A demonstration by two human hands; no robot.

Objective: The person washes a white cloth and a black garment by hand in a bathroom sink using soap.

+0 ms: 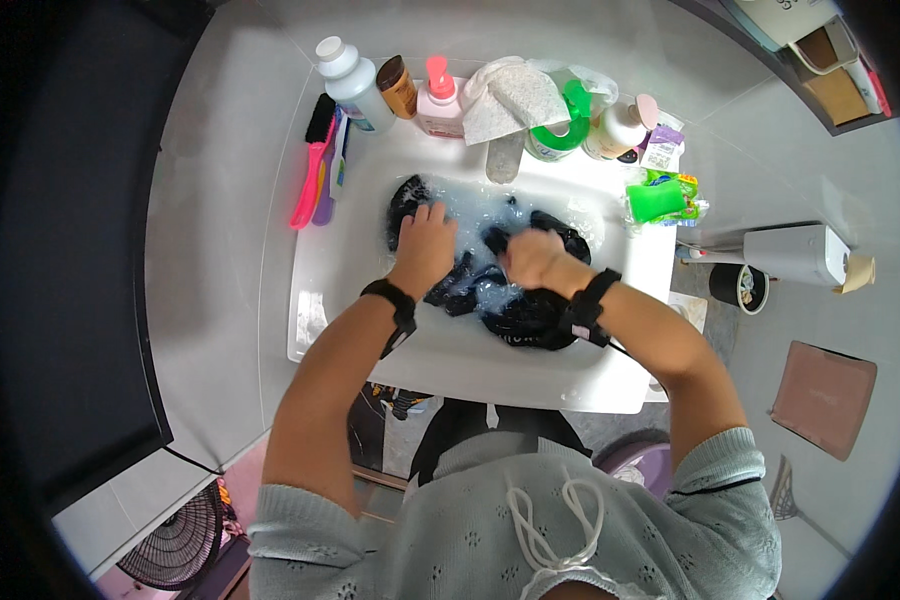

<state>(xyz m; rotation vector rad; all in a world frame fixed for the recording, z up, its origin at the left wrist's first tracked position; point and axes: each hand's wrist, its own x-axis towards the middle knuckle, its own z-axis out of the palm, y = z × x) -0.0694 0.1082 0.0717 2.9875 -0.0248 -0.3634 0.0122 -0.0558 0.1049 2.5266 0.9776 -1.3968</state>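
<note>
A wet black garment [529, 319] lies bunched in the soapy water of a white washbasin [450, 375]. Pale lettering shows on its lower fold. My left hand [425, 247] is back-up at the left of the water, fingers pointing to the wall, beside a black bunch of fabric [405, 206]; its palm is hidden, so its grip is unclear. Curled into a fist, my right hand [536, 259] holds some of the black fabric, with motion blur over it. Suds and splashes show between the two hands. Each wrist wears a black strap.
Along the back rim stand a white bottle [356, 90], a pink pump bottle [441, 109], a cloth [510, 97] over the faucet [504, 161], and a green-topped container [562, 135]. Brushes [316, 165] line the left rim. A green sponge [656, 201] sits at right.
</note>
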